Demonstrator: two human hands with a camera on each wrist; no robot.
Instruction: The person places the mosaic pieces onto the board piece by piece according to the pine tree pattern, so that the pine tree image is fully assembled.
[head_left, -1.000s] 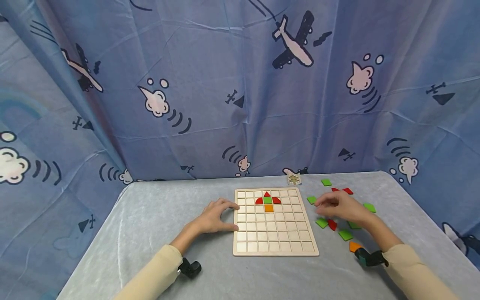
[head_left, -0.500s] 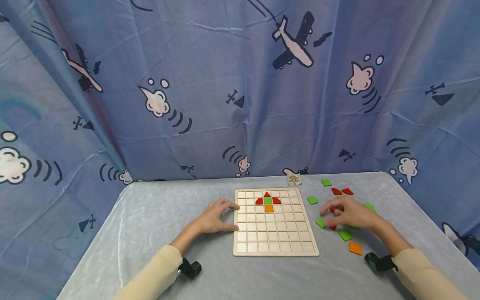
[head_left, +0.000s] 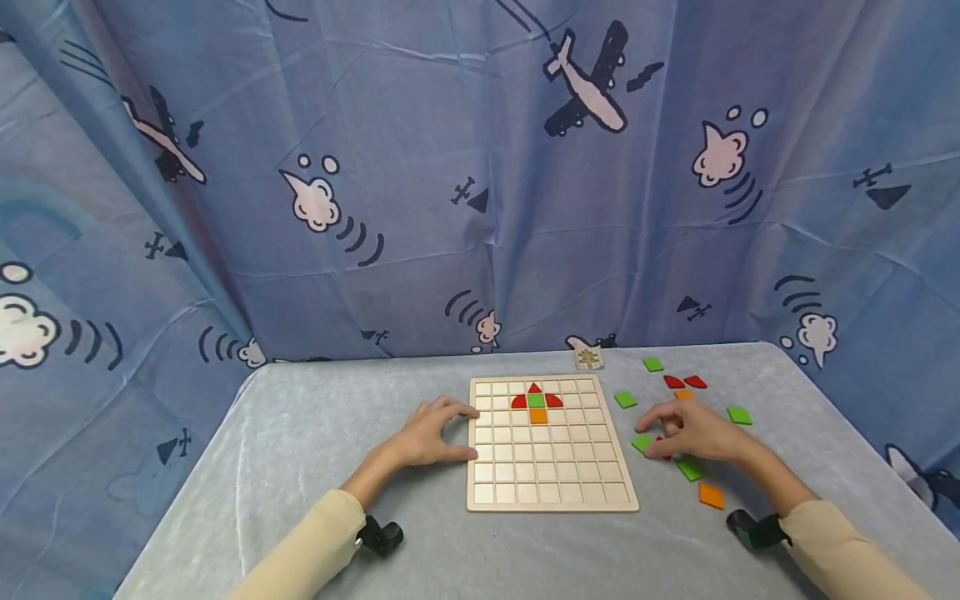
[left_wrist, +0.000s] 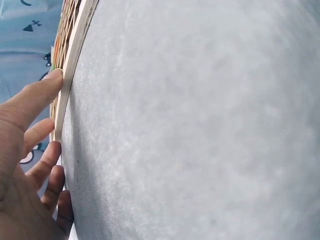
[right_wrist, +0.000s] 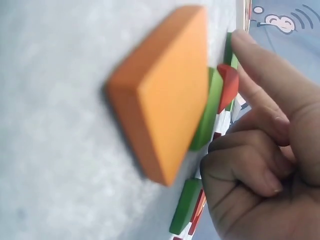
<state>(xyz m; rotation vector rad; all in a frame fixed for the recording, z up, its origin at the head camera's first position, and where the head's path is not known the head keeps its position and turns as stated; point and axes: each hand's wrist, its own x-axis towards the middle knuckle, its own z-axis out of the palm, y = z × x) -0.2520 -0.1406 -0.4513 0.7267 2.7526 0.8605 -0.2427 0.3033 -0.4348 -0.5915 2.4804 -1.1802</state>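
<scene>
My left hand (head_left: pixel 431 433) rests at the left edge of a wooden grid board (head_left: pixel 527 473), thumb and forefinger spread and touching the rim. In the left wrist view its thumb lies on the board's side (left_wrist: pixel 75 55). On the board, a green square (head_left: pixel 536 400), an orange square (head_left: pixel 538 416) and red pieces (head_left: pixel 554 402) form a small figure. Over the loose tiles at right, my right hand (head_left: pixel 693 429) has thumb and forefinger apart on either side of a green square tile (head_left: pixel 642 442); no firm grip shows. A red tile (right_wrist: pixel 228 87) sits beside the thumb, other fingers curled.
Loose green (head_left: pixel 626 400), red (head_left: pixel 695 382) and orange tiles (head_left: pixel 712 496) lie scattered right of the board. A small patterned card (head_left: pixel 588 357) lies at the table's back edge. A blue printed curtain (head_left: pixel 390 208) hangs behind the grey-covered table (head_left: pixel 337 408).
My right hand has come down and nearer from beside the board to the green square tile, then shifted slightly left. The left hand and the board have stayed put.
</scene>
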